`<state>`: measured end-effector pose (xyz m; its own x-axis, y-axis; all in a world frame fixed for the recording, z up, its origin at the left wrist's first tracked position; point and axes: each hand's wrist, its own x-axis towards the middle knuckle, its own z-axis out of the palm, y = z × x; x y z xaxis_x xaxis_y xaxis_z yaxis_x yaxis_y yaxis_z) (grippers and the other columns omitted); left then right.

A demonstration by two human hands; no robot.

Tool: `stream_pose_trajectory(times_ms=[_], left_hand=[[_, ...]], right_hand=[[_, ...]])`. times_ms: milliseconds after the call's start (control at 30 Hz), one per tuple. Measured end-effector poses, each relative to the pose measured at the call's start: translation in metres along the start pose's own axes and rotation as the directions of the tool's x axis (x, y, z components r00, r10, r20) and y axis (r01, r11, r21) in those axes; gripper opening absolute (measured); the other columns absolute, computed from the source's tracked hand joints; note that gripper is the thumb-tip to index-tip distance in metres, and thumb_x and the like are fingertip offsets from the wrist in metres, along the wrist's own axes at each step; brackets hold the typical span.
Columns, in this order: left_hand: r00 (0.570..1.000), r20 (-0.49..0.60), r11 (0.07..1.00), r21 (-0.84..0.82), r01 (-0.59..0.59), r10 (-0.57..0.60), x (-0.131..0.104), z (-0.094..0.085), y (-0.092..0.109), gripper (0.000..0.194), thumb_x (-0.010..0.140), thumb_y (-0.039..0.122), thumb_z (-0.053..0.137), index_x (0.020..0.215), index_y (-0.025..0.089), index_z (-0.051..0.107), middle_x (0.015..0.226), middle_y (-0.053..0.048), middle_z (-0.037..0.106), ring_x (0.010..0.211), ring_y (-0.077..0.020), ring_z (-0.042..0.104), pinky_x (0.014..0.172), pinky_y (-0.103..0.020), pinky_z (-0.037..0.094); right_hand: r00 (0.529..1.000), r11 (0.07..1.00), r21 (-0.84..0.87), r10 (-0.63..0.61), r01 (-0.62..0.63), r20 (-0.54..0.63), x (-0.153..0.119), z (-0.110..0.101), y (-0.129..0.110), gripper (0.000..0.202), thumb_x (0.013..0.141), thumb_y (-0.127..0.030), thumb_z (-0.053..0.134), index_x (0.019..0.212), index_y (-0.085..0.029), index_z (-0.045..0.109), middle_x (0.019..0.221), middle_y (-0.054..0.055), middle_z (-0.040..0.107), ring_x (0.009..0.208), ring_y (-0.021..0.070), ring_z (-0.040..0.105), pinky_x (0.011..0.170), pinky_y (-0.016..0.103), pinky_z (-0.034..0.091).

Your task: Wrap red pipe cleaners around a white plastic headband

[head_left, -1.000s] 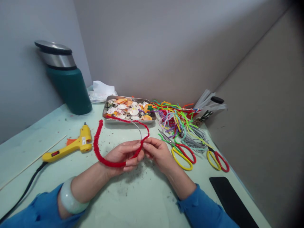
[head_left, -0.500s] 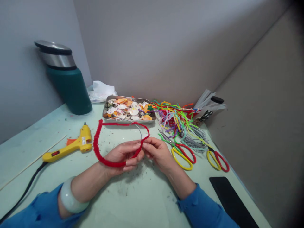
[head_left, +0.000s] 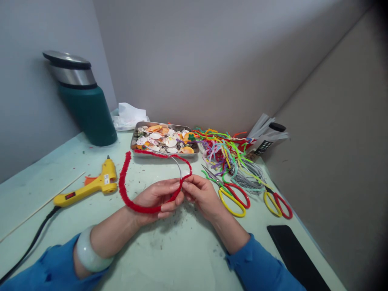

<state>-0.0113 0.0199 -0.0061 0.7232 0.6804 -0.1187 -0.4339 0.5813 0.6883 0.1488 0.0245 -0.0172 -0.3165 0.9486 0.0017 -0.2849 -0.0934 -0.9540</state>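
Note:
My left hand (head_left: 157,198) is closed on a red fuzzy pipe cleaner (head_left: 123,178) near the middle of the view. The pipe cleaner curves round in a wide loop, with one thick end standing up at the left and a thinner length running across the top. My right hand (head_left: 198,194) pinches the same pipe cleaner between thumb and fingers, close beside the left fingertips. A thin grey wire (head_left: 177,161) arcs up from the pinched spot toward the upper left. The fingers partly hide where wire and pipe cleaner meet.
A metal tray (head_left: 157,155) of shells stands behind the hands. To the left are a yellow glue gun (head_left: 101,184) and a teal bottle (head_left: 87,113). Colourful pipe cleaners (head_left: 220,151), scissors (head_left: 232,198), more scissors (head_left: 277,202) and a black flat object (head_left: 295,254) lie right.
The pipe cleaner's thin upper length has risen at its left part, and a gap now shows between it and the thick upright end. Both hands look almost unmoved.

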Motion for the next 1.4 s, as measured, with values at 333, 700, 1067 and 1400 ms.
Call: stream_pose_trajectory(times_ms=[333,700,1067,1400], left_hand=[[1.0,0.015,1.0,0.001,-0.005,0.005,0.0007,-0.0012,0.0,0.019,0.09,0.021,0.041,0.083,0.013,0.056,0.058,0.001,0.054,0.03,-0.0015,0.029,0.027,-0.012,0.029],[1.0,0.006,1.0,0.017,0.004,-0.004,0.0008,-0.0014,-0.0003,0.018,0.091,0.022,0.04,0.086,0.013,0.055,0.059,0.002,0.054,0.031,-0.0016,0.03,0.027,-0.012,0.03],[1.0,0.026,1.0,0.014,0.0,-0.001,-0.0005,-0.001,-0.0003,0.016,0.09,0.023,0.042,0.084,0.014,0.054,0.058,0.002,0.053,0.03,-0.0019,0.029,0.027,-0.012,0.03],[0.999,0.041,1.0,0.017,-0.003,0.002,-0.0004,-0.0005,-0.0001,0.018,0.09,0.022,0.041,0.086,0.013,0.055,0.057,0.002,0.054,0.031,-0.0019,0.028,0.026,-0.012,0.03]], right_hand=[[1.0,1.0,0.0,0.001,-0.001,0.021,0.0002,-0.0018,0.0014,0.015,0.074,-0.03,0.068,0.075,-0.015,0.063,0.053,-0.005,0.05,0.044,0.0043,0.037,0.043,0.018,0.022],[1.0,1.0,-0.001,-0.002,0.002,0.012,-0.0001,-0.0012,0.0004,0.015,0.073,-0.03,0.069,0.074,-0.015,0.063,0.053,-0.005,0.049,0.044,0.0046,0.037,0.043,0.019,0.023],[1.0,1.0,-0.011,-0.003,0.002,-0.023,-0.0006,0.002,-0.0015,0.018,0.07,-0.032,0.071,0.071,-0.016,0.063,0.052,-0.005,0.05,0.044,0.0049,0.037,0.043,0.019,0.024],[1.0,1.0,0.009,0.003,-0.003,0.004,-0.0008,0.0012,-0.0011,0.017,0.071,-0.031,0.07,0.072,-0.015,0.063,0.053,-0.004,0.05,0.045,0.005,0.036,0.044,0.019,0.024]])
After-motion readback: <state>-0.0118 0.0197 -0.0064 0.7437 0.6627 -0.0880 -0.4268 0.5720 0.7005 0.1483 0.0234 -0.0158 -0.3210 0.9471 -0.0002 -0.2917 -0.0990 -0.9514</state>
